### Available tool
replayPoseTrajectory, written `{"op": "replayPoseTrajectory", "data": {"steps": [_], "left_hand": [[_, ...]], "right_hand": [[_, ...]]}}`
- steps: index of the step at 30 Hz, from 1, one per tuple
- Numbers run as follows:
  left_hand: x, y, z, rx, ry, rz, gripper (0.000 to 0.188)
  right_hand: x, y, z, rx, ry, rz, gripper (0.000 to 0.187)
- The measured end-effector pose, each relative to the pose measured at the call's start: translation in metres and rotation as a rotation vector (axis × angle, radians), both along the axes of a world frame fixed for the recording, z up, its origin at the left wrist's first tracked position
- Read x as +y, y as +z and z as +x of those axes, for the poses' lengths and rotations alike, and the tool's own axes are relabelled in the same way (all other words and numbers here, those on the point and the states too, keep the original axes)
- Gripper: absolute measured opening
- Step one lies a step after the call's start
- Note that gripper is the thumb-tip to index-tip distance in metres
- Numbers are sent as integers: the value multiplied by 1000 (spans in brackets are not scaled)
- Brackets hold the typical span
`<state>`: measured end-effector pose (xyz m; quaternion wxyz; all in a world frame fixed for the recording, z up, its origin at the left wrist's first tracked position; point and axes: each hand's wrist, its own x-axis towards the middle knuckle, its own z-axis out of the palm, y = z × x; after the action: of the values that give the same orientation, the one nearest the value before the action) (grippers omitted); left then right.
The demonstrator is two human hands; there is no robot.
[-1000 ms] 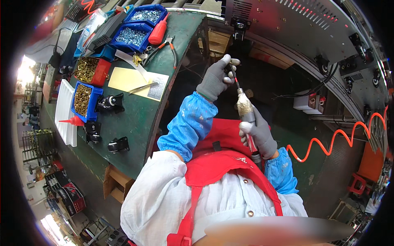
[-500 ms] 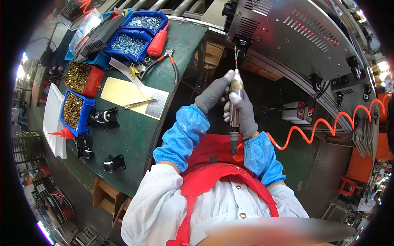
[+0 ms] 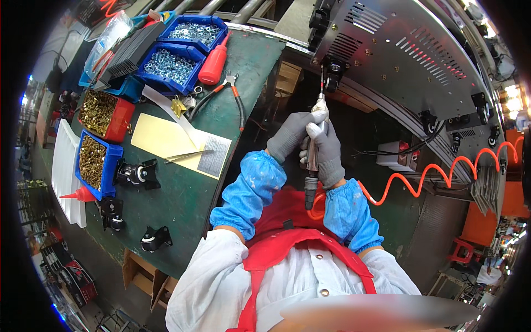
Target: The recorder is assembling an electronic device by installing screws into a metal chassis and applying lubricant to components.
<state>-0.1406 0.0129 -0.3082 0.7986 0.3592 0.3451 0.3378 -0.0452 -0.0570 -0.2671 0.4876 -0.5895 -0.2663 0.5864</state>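
A slim air screwdriver (image 3: 311, 185) points away from me, its long bit (image 3: 322, 83) reaching the mounting plate of a black caster (image 3: 333, 69). That caster sits on the near edge of a grey metal cabinet (image 3: 409, 66) with slotted vents. My right hand (image 3: 331, 157), in a grey glove, is wrapped round the screwdriver's body. Also gloved, my left hand (image 3: 289, 134) closes its fingertips on the tool's front part, just behind the pale nose. The bit's tip meets the plate near its edge; whether a screw is under it is too small to tell.
An orange coiled hose (image 3: 423, 180) runs off to the right. On the green bench (image 3: 182, 205) at left lie cutting pliers (image 3: 229, 91), a red bottle (image 3: 214, 65), tweezers (image 3: 188, 156), loose casters (image 3: 156, 239) and bins of screws (image 3: 93, 160) and nuts (image 3: 167, 65).
My left hand has drawn back slightly, its fingers now more curled at the screwdriver. The bit still points at the caster plate. The whole view has shifted a little.
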Motion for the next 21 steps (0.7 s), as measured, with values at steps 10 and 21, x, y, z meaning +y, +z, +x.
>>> {"op": "replayPoseTrajectory", "data": {"steps": [10,21], "left_hand": [[0,18,-7,15,1,-194,34],[0,40,-12,15,-1,-118,42]], "right_hand": [[4,10,-14,53,-33,-13,48],[8,23,-19,108,-43,-35,49]]}}
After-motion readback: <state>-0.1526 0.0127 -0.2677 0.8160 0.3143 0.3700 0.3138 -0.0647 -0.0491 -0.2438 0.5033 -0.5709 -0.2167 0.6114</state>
